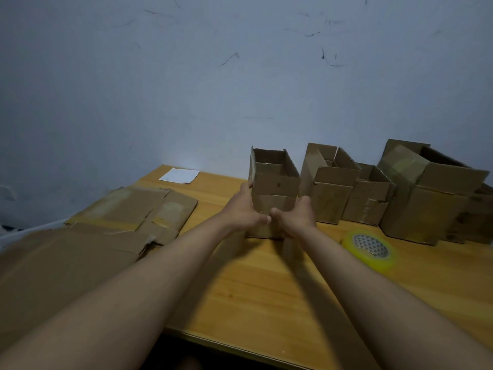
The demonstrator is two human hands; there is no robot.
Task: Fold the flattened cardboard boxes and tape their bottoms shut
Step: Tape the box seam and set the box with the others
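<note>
A small brown cardboard box (276, 182) stands upright on the wooden table (256, 284) with its top flaps open. My left hand (244, 209) grips its left side, thumb on the near face. My right hand (296, 216) grips its right side, thumb near the other thumb. Flattened cardboard boxes (128, 212) lie in a pile on the left of the table. A roll of yellowish clear tape (369, 249) lies flat to the right of my right hand.
Three folded boxes stand in a row along the wall: one (328, 188) right beside the held box, a smaller one (369, 198), and a large taped one (432, 196). A white paper (179, 175) lies at the back. The table's near edge (240, 343) runs across the bottom.
</note>
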